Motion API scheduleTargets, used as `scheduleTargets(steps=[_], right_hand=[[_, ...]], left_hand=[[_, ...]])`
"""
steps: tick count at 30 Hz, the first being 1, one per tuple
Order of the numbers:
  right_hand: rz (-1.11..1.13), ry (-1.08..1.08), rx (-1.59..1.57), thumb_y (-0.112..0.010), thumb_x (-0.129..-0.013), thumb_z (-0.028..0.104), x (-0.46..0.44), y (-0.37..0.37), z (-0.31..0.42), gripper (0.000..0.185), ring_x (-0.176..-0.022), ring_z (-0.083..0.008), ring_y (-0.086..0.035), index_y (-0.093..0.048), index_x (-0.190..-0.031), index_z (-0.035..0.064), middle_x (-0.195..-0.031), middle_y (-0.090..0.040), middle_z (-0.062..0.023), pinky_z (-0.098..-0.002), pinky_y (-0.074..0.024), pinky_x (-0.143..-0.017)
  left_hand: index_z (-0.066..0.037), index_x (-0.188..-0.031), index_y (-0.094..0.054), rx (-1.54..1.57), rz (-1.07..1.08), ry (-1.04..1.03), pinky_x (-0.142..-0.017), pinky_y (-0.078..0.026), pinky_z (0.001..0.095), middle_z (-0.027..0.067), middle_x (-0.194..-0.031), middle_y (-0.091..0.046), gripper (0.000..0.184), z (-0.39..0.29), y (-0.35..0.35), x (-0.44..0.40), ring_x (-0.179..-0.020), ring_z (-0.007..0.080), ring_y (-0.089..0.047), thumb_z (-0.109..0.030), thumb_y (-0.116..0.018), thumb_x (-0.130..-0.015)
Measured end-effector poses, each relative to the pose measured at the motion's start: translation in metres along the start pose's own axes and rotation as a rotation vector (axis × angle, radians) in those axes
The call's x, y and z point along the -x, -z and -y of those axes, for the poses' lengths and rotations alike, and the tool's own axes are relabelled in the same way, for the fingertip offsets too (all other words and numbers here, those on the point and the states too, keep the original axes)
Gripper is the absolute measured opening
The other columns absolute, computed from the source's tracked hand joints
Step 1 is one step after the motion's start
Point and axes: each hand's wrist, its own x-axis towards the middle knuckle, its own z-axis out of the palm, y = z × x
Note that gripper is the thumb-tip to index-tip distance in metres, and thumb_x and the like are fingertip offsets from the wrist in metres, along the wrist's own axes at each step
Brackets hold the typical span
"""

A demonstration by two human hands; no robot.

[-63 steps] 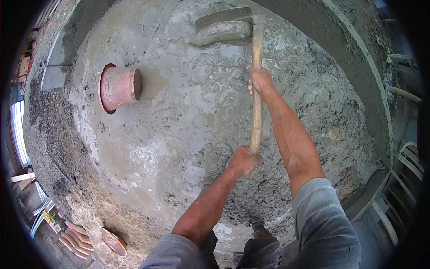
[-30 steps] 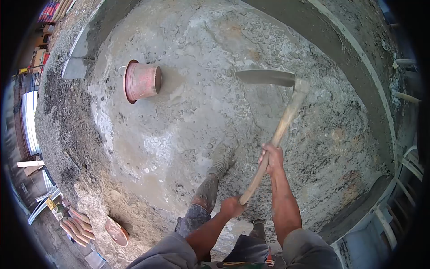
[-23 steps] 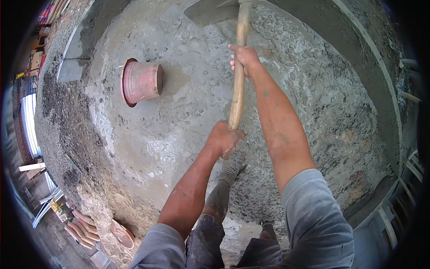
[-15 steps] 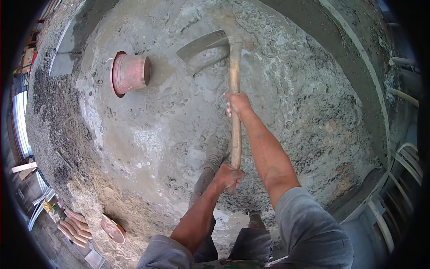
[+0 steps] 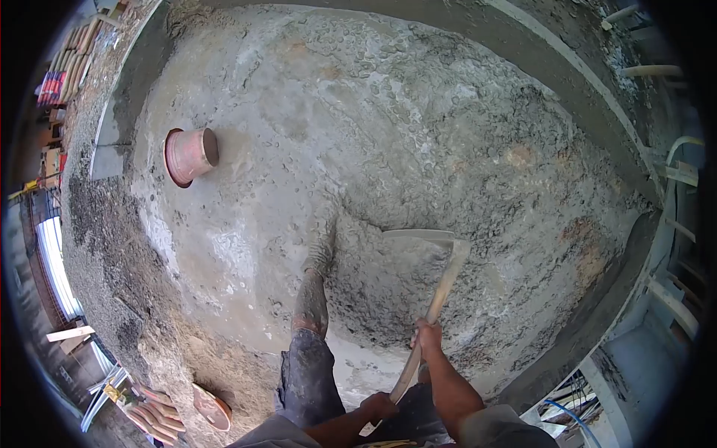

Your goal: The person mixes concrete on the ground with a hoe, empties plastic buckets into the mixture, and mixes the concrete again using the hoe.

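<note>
A long-handled hoe (image 5: 446,281) lies across the wet grey mortar (image 5: 284,164) in front of me. Its wide metal blade (image 5: 418,234) sits in the mix to the right of my muddy leg. Halfway along the wooden handle, my right hand (image 5: 427,337) is wrapped round it. Close to my body, my left hand (image 5: 379,407) grips the lower end of the handle. The blade's lower edge is partly hidden by mortar.
A pink bucket (image 5: 192,155) lies tipped on its side in the mortar at the left. A reddish bowl-shaped pan (image 5: 212,408) rests on sandy ground at lower left. Low concrete edges (image 5: 575,71) border the mix.
Both hands have pulled the hoe towards my body and its blade has come down and right, from the far mortar to near my leg. The view has shifted too.
</note>
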Motion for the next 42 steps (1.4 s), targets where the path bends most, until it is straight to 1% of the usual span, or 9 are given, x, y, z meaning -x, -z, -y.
scheduleTargets(steps=[3,6,13,16,19,22,32,39,42], right_hand=[[-0.186,-0.074,-0.088,-0.063,-0.075,0.008,0.054,0.048,-0.046,0.014,-0.037,-0.0198,-0.048,-0.049,-0.076,0.0055,-0.056,-0.047,-0.0060,-0.0341,-0.0433,-0.033],[-0.213,-0.121,-0.238,-0.061,-0.074,0.006,0.070,0.049,-0.035,0.014,-0.036,-0.0217,-0.047,-0.048,-0.071,0.0057,-0.055,-0.046,-0.0067,-0.0371,-0.0442,-0.034],[0.289,0.388,-0.303,-0.061,-0.079,0.008,0.003,-0.184,0.229,0.011,-0.041,-0.0182,-0.049,-0.050,-0.076,0.0064,-0.059,-0.049,-0.0058,-0.0339,-0.0457,-0.039],[0.449,0.552,-0.184,-0.069,-0.084,0.030,-0.004,-0.330,0.360,0.031,-0.041,-0.0157,-0.050,-0.047,-0.083,0.0078,-0.060,-0.049,-0.0033,-0.0318,-0.0445,-0.037],[0.539,0.697,-0.100,-0.057,-0.089,0.054,-0.019,-0.445,0.446,0.050,-0.044,-0.0156,-0.051,-0.048,-0.088,0.0055,-0.065,-0.051,-0.0057,-0.0320,-0.0465,-0.039],[0.319,0.723,0.147,-0.056,-0.088,0.054,-0.050,-0.493,0.465,0.052,-0.045,-0.0162,-0.052,-0.051,-0.093,0.0026,-0.067,-0.052,-0.0070,-0.0332,-0.0472,-0.040],[0.158,0.651,0.502,-0.057,-0.086,0.056,-0.056,-0.318,0.481,0.066,-0.044,-0.0157,-0.052,-0.053,-0.108,-0.0057,-0.071,-0.054,-0.0090,-0.0343,-0.0464,-0.040],[-0.069,0.443,0.315,-0.056,-0.086,0.056,-0.068,-0.146,0.381,0.061,-0.042,-0.0195,-0.054,-0.057,-0.089,-0.0055,-0.066,-0.055,-0.0100,-0.0360,-0.0466,-0.038],[-0.025,0.302,0.253,-0.057,-0.084,0.059,-0.073,-0.091,0.307,0.066,-0.042,-0.0187,-0.052,-0.055,-0.106,-0.0034,-0.068,-0.054,-0.0103,-0.0358,-0.0470,-0.038]], left_hand=[[-0.009,-0.111,-0.066,-0.354,0.136,0.101,-0.089,-0.048,0.0437,0.0178,-0.112,-0.066,0.046,0.028,-0.033,0.023,-0.106,0.0318,-0.063,-0.041,-0.056,-0.080],[-0.009,-0.112,-0.066,-0.373,0.166,0.070,-0.094,-0.046,0.0436,0.0141,-0.114,-0.066,0.046,0.019,-0.003,0.042,-0.109,0.0310,-0.062,-0.041,-0.053,-0.082],[-0.018,-0.106,-0.065,-0.233,-0.581,-0.263,-0.079,-0.051,0.0453,0.0143,-0.092,-0.069,0.039,-0.123,0.268,0.008,-0.089,0.0354,-0.065,-0.043,-0.066,-0.076],[-0.015,-0.104,-0.065,-0.249,-0.864,-0.324,-0.078,-0.052,0.0444,0.0176,-0.092,-0.068,0.040,-0.188,0.414,0.014,-0.088,0.0377,-0.065,-0.044,-0.065,-0.076],[-0.004,-0.090,-0.065,-0.102,-1.200,-0.529,-0.069,-0.053,0.0428,0.0177,-0.080,-0.068,0.032,-0.242,0.512,0.042,-0.074,0.0343,-0.067,-0.033,-0.069,-0.077],[0.001,-0.077,-0.061,0.296,-0.763,-0.566,-0.052,-0.049,0.0378,0.0110,-0.065,-0.062,0.021,-0.252,0.564,0.026,-0.052,0.0232,-0.060,-0.018,-0.070,-0.074],[0.001,-0.056,-0.053,0.730,-0.276,-0.723,-0.039,-0.042,0.0316,0.0067,-0.050,-0.051,0.022,-0.348,0.365,-0.008,-0.041,0.0156,-0.051,-0.007,-0.065,-0.072],[0.000,-0.061,-0.056,0.504,-0.086,-0.547,-0.041,-0.043,0.0313,0.0051,-0.054,-0.053,0.018,-0.298,0.220,-0.031,-0.044,0.0139,-0.052,-0.006,-0.069,-0.071],[-0.001,-0.059,-0.056,0.485,-0.056,-0.443,-0.041,-0.043,0.0303,0.0047,-0.053,-0.054,0.019,-0.244,0.162,-0.044,-0.043,0.0132,-0.052,-0.006,-0.070,-0.071]])
